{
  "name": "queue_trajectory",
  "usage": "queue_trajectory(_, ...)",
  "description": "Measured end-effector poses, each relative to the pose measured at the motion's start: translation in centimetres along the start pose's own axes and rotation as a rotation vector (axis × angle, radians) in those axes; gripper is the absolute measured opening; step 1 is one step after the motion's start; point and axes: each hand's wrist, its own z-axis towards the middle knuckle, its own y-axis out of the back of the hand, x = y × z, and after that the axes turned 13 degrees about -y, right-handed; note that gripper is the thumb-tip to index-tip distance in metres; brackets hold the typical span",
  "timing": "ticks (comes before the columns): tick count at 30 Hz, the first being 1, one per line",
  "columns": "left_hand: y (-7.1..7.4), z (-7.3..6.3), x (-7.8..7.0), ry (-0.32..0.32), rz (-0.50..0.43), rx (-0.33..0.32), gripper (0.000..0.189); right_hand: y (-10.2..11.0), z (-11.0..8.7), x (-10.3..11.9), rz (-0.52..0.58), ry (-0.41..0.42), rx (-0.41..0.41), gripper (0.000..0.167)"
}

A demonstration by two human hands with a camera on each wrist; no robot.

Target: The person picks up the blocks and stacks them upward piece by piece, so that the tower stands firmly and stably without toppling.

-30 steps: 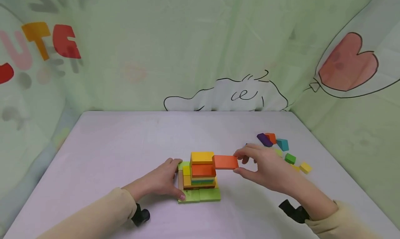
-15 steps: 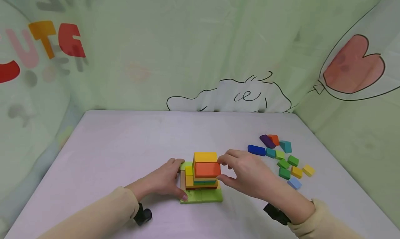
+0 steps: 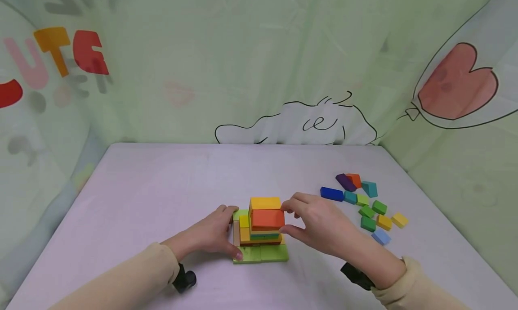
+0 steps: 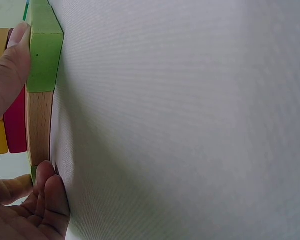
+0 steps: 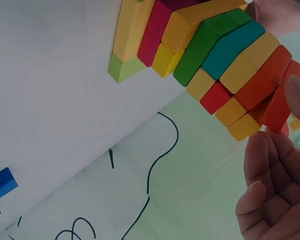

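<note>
A stack of coloured wooden blocks stands on the table, wider at its light green base. My left hand holds that base from the left, its thumb on the front green block and fingers at the back end, past a plain wood block. My right hand pinches a flat orange block by its right end, between thumb and fingers. In the right wrist view the orange block leans at a slight angle against the top of the stack, beside a yellow block.
Several loose blocks lie to the right, among them a dark blue one, a purple one, a teal triangle and a light blue one. A printed cloth wall rises behind the white table.
My right hand has moved left, bringing the orange block from beside the stack onto its top front. Over the last half second it barely moves. The left hand keeps its hold.
</note>
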Motion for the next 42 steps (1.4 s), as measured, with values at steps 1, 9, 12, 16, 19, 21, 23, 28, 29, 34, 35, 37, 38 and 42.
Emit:
queue_trajectory(1, 0.0, 0.0, 0.0, 0.001, -0.001, -0.001, 0.114, 0.0, 0.0, 0.0, 0.003, -0.009, 0.003, 0.035)
queue_trajectory(9, 0.0, 0.0, 0.0, 0.004, -0.001, 0.0, 0.113, 0.4, 0.2, 0.1, 0.04, -0.032, -0.007, 0.039)
queue_trajectory(12, 0.0, 0.0, 0.0, 0.0, 0.003, 0.001, 0.113, 0.3, 0.8, 0.1, 0.051, -0.027, -0.002, 0.048)
queue_trajectory(16, -0.1, 0.0, 0.1, -0.006, 0.002, 0.006, 0.112, -0.3, 1.6, -0.1, 0.083, -0.033, 0.069, 0.06)
queue_trajectory(19, -0.1, 0.0, 0.1, -0.005, 0.002, 0.009, 0.112, -0.8, 2.0, -0.3, 0.1, -0.036, 0.103, 0.059)
queue_trajectory(21, -0.1, 0.0, 0.1, -0.003, 0.003, 0.01, 0.112, -1.0, 2.1, -0.3, 0.104, -0.033, 0.107, 0.057)
queue_trajectory(23, -0.1, 0.0, 0.0, -0.004, 0.003, 0.009, 0.112, -1.1, 2.2, -0.3, 0.109, -0.034, 0.109, 0.055)
queue_trajectory(28, 0.1, 0.0, 0.0, -0.004, 0.008, 0.008, 0.112, -1.1, 2.3, -0.2, 0.114, -0.046, 0.117, 0.055)
queue_trajectory(29, 0.1, 0.1, 0.0, -0.005, 0.008, 0.008, 0.112, -1.1, 2.3, -0.2, 0.113, -0.048, 0.118, 0.055)
queue_trajectory(34, 0.0, 0.2, -0.1, -0.006, 0.004, 0.006, 0.112, -0.9, 2.1, -0.2, 0.116, -0.054, 0.12, 0.059)
queue_trajectory(35, 0.0, 0.2, -0.1, -0.003, 0.003, 0.005, 0.112, -0.9, 2.0, -0.3, 0.122, -0.057, 0.119, 0.06)
queue_trajectory(37, 0.0, 0.2, -0.1, 0.006, 0.004, 0.003, 0.113, -0.8, 1.9, -0.6, 0.144, -0.075, 0.115, 0.061)
queue_trajectory(38, 0.0, 0.1, -0.1, 0.01, 0.004, 0.003, 0.114, -0.8, 1.9, -0.8, 0.158, -0.087, 0.109, 0.06)
queue_trajectory(42, -0.1, 0.1, -0.1, 0.018, 0.015, 0.001, 0.115, -1.0, 2.0, -3.4, 0.226, -0.173, 0.078, 0.052)
